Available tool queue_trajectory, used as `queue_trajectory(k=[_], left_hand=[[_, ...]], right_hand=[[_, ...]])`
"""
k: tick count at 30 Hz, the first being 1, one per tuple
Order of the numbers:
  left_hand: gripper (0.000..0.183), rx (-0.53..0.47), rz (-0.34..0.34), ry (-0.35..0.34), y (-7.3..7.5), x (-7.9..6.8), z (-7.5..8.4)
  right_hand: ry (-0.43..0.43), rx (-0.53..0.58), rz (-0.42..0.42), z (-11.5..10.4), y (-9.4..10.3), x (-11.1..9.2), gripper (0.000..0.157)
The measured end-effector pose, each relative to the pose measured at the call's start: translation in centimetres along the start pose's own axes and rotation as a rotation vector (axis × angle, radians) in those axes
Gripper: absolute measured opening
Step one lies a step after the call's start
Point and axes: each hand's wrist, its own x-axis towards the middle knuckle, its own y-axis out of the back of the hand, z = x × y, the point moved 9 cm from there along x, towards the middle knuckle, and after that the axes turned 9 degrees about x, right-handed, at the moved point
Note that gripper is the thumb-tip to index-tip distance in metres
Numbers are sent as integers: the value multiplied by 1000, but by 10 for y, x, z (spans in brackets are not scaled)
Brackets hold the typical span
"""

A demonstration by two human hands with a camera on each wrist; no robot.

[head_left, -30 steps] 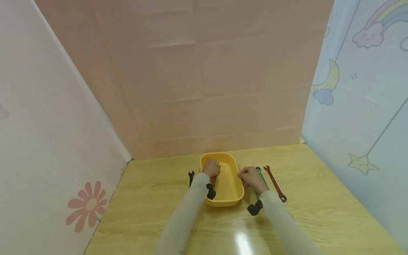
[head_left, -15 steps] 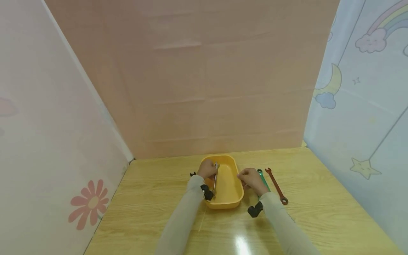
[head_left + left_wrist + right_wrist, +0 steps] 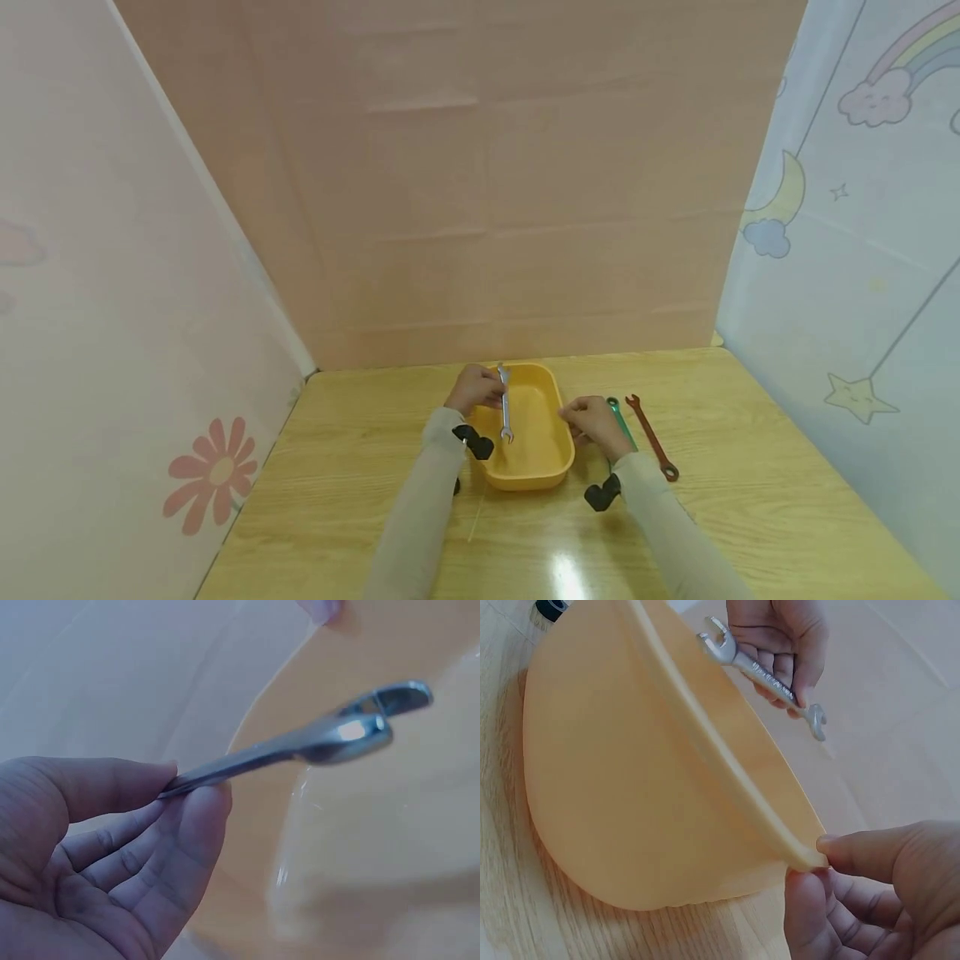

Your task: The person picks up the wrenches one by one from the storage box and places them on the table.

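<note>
My left hand (image 3: 474,388) pinches a silver double open-end wrench (image 3: 505,410) between thumb and fingers, above the left part of a yellow plastic tray (image 3: 538,446). In the left wrist view, the wrench (image 3: 255,759) points away from the thumb, its far jaw over the tray. On the tray's right side, my right hand (image 3: 596,423) grips the rim. The right wrist view has thumb and fingers pinching that rim (image 3: 739,776), with the wrench (image 3: 765,676) in the left hand beyond it.
Right of the tray lie a green wrench (image 3: 622,423), partly under the right arm, and a red wrench (image 3: 651,437). A dark tool end (image 3: 457,486) peeks out beside the left forearm. A pinkish-brown sheet (image 3: 480,208) stands behind the wooden table (image 3: 360,475).
My left hand has risen out of the tray and shifted left, lifting the silver wrench with it. The right hand stays on the rim. The view has shifted slightly.
</note>
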Motion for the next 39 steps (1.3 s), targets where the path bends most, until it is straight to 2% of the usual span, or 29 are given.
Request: queue_trajectory(k=[9,16,26,33,39], left_hand=[[15,-77,2,-29,13,-12,6],[19,-140,20,-34,20,-18,5],[28,-234,21,-6,37,-17,-6],[28,-213,40,-1,56,-21,-19],[27,-209,56,42,72,-24,-31]], right_hand=[[-9,11,12,0,0,-3,21],[-16,19,7,0,-1,-5,21],[-1,31,5,-3,-2,-4,24],[-6,17,9,-1,-6,-2,24],[-9,20,13,1,-8,1,26]])
